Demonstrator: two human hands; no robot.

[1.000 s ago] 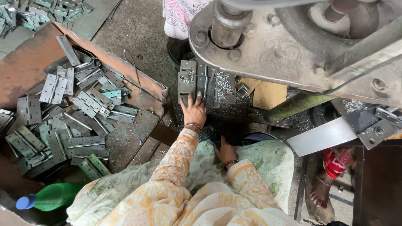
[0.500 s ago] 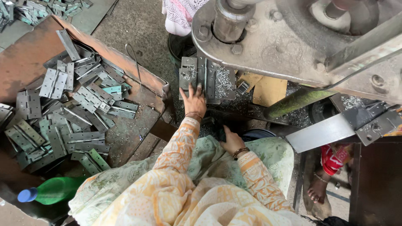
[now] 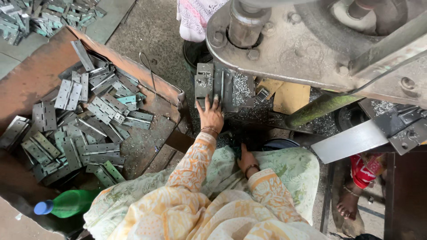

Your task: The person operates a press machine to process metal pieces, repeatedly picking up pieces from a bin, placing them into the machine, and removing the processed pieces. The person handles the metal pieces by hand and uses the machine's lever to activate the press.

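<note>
Hinge plate [image 3: 204,84] lay flat on the press bed [image 3: 238,91], its long axis running near to far, with its near end under the left hand [image 3: 210,115]. That hand's fingers [image 3: 215,102] were spread and pressed down on the plate rather than curled around it. The right hand [image 3: 246,159] rested low by the lap on green cloth [image 3: 289,169]; its fingers were hidden, so I could not tell their grip. Metal shavings [image 3: 242,86] littered the bed. To the left, a rusty tray [image 3: 26,80] held a heap of hinges [image 3: 84,129], and a green bottle [image 3: 66,203] lay near. The floor was grey concrete.
</note>
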